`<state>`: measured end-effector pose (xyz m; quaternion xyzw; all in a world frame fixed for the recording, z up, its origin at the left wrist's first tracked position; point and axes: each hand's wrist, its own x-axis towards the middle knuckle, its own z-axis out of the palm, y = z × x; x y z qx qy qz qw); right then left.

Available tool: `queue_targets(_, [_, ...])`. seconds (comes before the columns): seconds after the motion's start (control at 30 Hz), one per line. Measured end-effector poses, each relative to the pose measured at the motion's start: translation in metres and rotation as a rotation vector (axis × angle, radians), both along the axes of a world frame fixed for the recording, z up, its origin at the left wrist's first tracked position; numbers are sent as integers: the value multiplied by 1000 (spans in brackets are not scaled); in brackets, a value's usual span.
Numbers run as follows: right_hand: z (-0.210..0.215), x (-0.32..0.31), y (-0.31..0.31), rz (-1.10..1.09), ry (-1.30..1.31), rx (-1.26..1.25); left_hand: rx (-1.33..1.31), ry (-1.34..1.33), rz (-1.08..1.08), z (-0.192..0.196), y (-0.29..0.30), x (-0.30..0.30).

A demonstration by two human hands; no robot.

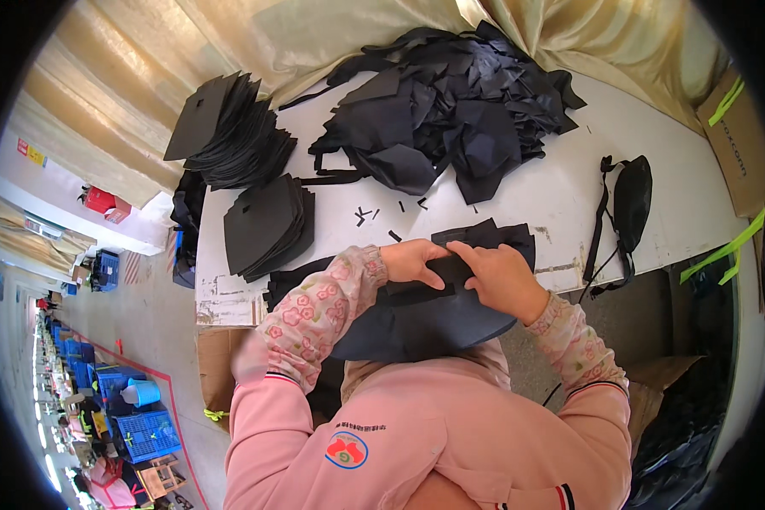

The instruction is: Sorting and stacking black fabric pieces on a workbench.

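A dark sheet of black fabric [425,323] hangs over the table's near edge toward my lap. My left hand [411,262] lies on its upper part, thumb bent in and fingers closed on the cloth. Close beside it, my right hand [503,276] grips the same fabric, its index finger reaching toward the left fingertips. More black cloth [510,238] lies on the table just beyond my hands. What exactly sits between the fingertips is hidden.
The white table [340,229] bears a large heap of black fabric pieces [442,110], two stacks of black panels [229,127] at left and small black scraps [361,217]. A black pouch with straps [632,204] lies at right. A cardboard box [739,144] stands beyond.
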<state>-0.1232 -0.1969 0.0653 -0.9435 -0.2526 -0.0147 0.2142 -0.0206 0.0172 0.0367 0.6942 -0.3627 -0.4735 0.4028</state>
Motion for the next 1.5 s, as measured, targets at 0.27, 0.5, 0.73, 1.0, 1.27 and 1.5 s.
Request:
queue_targets(0.27, [-8,3,2,-123,53,30,-30,-243,196,10,-3,-4])
queue_targets(0.5, [-59,35,-29,-135,136,81,-57,-1049,-135,-9,11,-98])
queue_targets(0.73, [-70,134,-67,-267,-108,257,19,-924,-123,-56,29,-122])
queue_targets(1.0, [-85,223,-70,-435,-10,-13,-26,-892,-81,-57,31,-119])
queue_targets(1.27, [35,154,-4,-129,-272,528,-346,-799,912,0,39,-25])
queue_targets(1.5, [-45,205,-51,-317,-136,-39,-415,-834,666,-14,9,-27])
